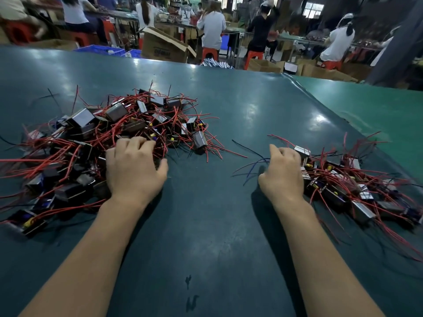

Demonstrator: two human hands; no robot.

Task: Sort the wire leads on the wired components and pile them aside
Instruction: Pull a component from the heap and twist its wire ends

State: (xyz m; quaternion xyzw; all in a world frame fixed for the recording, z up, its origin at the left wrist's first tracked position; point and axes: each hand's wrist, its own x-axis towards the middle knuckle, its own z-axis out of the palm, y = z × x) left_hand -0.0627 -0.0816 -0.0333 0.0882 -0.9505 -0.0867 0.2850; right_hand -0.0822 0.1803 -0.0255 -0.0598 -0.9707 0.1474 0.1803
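Fingers (137, 143) of the left hand (134, 168) curled down into the near edge of the big pile (109, 133), thumb spread out on the side away from it, over the tabletop (229, 115). Whether they actually grip a component under there: cannot tell, palm hides it. Fingers (287, 153) of the right hand (282, 173) bent too, knuckles up, tips against a silver-topped component (303, 152) at the edge of the small pile (357, 184) nearest the big pile. Grip not visible either. Thin blue wires (254, 164) run out from under that hand toward the big pile, lying on the tabletop.

Big pile: dark boxy wired components tangled in red leads, a few black ones, some yellow and blue bits showing. Small pile sits well apart from the big pile, across a bare strip of green tabletop, same kind of parts, lower and more spread out. One loose black wire (248, 148) lies between the two piles.

Beyond the big pile, past the tabletop's far edge: cardboard boxes (164, 48), blue crates (100, 50), red stools (209, 53), seated people at benches, blurred.
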